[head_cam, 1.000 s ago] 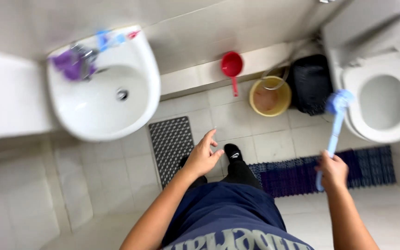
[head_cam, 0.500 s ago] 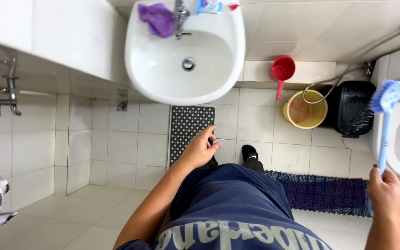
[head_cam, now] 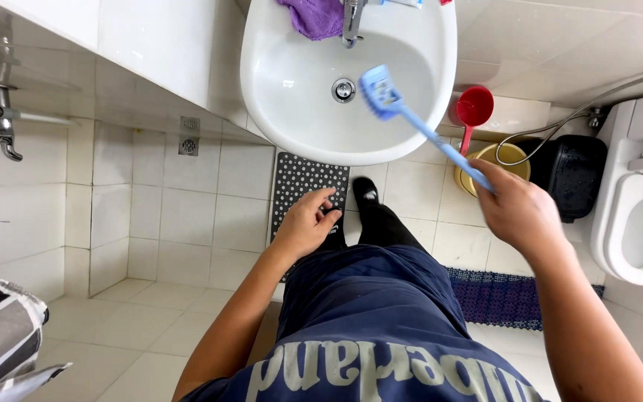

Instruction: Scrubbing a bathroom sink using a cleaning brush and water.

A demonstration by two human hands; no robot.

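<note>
1. The tap (head_cam: pixel 351 18) and purple cloth (head_cam: pixel 314 16) at 12 o'clock are cut off by the frame edge.
2. The brush handle's end is hidden inside the right hand (head_cam: pixel 519 212), closed around it at 3 o'clock.
3. The blue brush (head_cam: pixel 411 119) is held tilted, head over the white sink (head_cam: pixel 299 112).
4. The left hand (head_cam: pixel 306 223) is held empty, fingers loosely spread, at centre.

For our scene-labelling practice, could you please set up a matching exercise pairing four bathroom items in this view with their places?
Things:
1. blue brush
2. purple cloth
3. red scoop
4. dotted mat

Places:
A. on the floor under the sink
B. on the sink's rim by the tap
C. held in the right hand, over the basin
D. beside the yellow bucket

Pairs: 1-C, 2-B, 3-D, 4-A
</note>
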